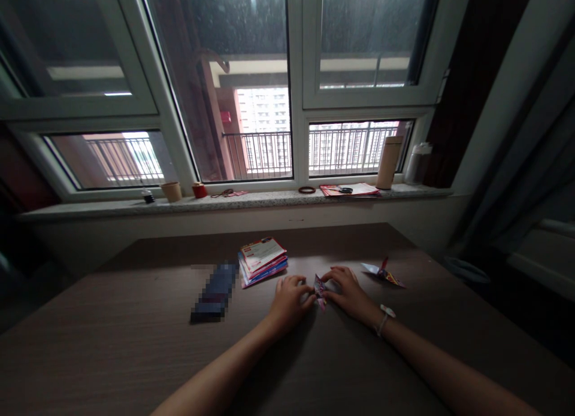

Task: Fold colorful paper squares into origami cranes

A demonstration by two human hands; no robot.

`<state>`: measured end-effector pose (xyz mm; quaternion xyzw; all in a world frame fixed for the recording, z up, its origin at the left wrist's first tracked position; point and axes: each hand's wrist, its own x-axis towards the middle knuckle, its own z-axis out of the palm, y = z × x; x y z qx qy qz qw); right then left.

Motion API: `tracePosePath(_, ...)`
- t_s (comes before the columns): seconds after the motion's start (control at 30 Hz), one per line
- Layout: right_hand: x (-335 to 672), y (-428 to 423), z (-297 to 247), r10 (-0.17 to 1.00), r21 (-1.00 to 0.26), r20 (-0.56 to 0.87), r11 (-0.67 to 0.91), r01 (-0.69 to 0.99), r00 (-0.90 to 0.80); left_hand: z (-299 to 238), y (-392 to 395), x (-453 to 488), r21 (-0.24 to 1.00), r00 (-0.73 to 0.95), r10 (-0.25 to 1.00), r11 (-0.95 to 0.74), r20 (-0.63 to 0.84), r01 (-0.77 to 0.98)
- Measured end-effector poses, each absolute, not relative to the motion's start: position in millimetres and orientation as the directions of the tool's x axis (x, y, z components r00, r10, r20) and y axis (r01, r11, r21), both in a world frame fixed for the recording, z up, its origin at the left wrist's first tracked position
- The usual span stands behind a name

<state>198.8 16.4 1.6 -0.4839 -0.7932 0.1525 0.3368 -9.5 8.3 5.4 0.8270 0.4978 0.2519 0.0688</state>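
Observation:
A small piece of folded printed paper stands between my hands, just above the table. From its left side my left hand pinches it, thumb and fingers closed together. On the other side my right hand has its thumb and forefinger on the paper's right edge; a bracelet circles that wrist. To the right lies a folded paper crane with pointed wings in white, red and yellow. Beyond my left hand sits a stack of printed paper sheets. Fingers hide part of the folded paper.
A dark pixelated object lies left of the stack on the brown table. Along the windowsill are a paper cup, a red spool-like item, scissors on papers, and a tan cylinder.

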Motion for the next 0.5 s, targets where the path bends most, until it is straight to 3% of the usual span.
tracePosePath(0.5,193.3,21.1,3.6,0.866,-0.634,0.389,0.498,0.592,-0.313,9.3,12.2,-3.2,0.530,0.301,0.893,-0.442,0.334,0.724)
